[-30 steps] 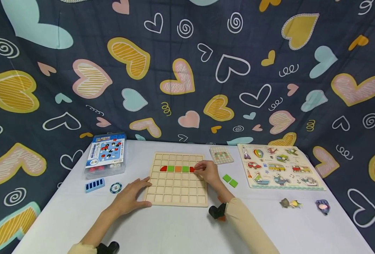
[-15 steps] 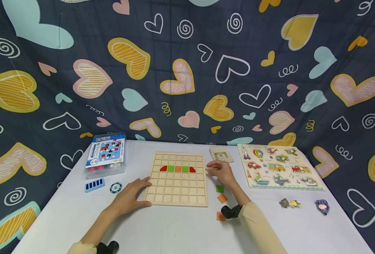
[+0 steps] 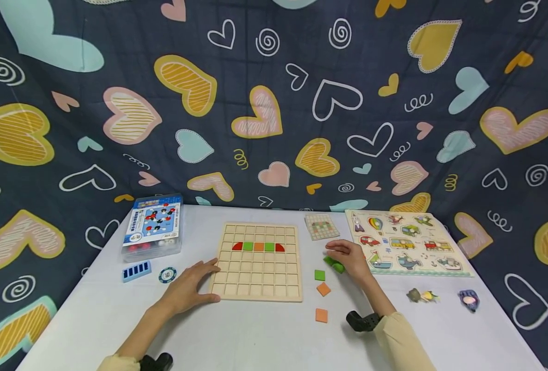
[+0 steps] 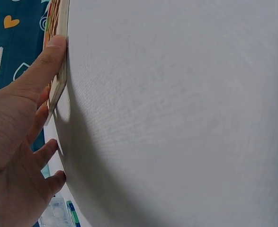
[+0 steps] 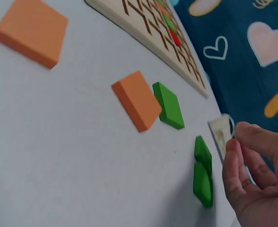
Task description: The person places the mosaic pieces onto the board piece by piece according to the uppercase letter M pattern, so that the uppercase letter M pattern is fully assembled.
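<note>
A wooden grid board [image 3: 255, 273] lies mid-table with a row of red, green and orange tiles [image 3: 258, 247] set in it. My left hand [image 3: 191, 286] rests flat against the board's near left corner; in the left wrist view the thumb [image 4: 51, 54] presses the board's edge [image 4: 59, 87]. My right hand [image 3: 349, 257] hovers to the right of the board, over two green tiles [image 3: 334, 264]. In the right wrist view its fingers [image 5: 245, 172] are loosely curled beside those green tiles [image 5: 203, 172] and hold nothing. A green tile [image 3: 320, 275] and two orange tiles [image 3: 323, 289] [image 3: 321, 315] lie loose nearby.
A pattern card [image 3: 322, 226] and a vehicle peg puzzle [image 3: 406, 242] lie at the back right. Small toy figures [image 3: 422, 296] [image 3: 468, 299] sit near the right edge. A clear box [image 3: 153, 226], a blue strip [image 3: 137, 270] and a chip [image 3: 168, 274] are at the left.
My right hand has left the right end of the tile row and moved right and nearer, to the two green tiles. The left hand and the board have stayed put.
</note>
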Action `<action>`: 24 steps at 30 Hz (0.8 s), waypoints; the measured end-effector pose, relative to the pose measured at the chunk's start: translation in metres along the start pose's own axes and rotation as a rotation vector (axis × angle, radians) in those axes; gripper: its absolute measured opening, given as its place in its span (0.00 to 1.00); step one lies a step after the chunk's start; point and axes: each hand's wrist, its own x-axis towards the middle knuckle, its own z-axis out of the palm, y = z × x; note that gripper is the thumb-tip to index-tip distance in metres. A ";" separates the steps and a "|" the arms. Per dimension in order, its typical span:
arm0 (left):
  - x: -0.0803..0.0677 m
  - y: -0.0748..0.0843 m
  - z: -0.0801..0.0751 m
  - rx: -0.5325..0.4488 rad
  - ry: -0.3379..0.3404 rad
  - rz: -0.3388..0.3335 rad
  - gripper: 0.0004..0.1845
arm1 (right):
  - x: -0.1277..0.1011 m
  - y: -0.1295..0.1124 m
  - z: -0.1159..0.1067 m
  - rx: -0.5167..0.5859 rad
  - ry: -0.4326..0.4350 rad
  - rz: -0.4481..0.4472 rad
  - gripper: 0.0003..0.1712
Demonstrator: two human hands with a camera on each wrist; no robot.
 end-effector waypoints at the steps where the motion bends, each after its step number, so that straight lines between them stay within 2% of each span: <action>1: 0.000 0.000 0.000 0.000 0.000 -0.003 0.37 | -0.002 0.000 -0.002 0.000 0.005 0.000 0.13; 10: 0.000 0.001 -0.001 -0.001 -0.007 -0.011 0.37 | -0.024 0.004 -0.013 -0.071 0.064 0.052 0.12; 18: 0.000 0.003 -0.003 -0.016 -0.015 -0.018 0.37 | -0.045 0.002 -0.013 -0.070 0.154 0.087 0.13; 24: 0.000 0.002 -0.002 -0.025 -0.019 -0.012 0.37 | -0.051 0.007 -0.003 -0.170 0.243 0.138 0.16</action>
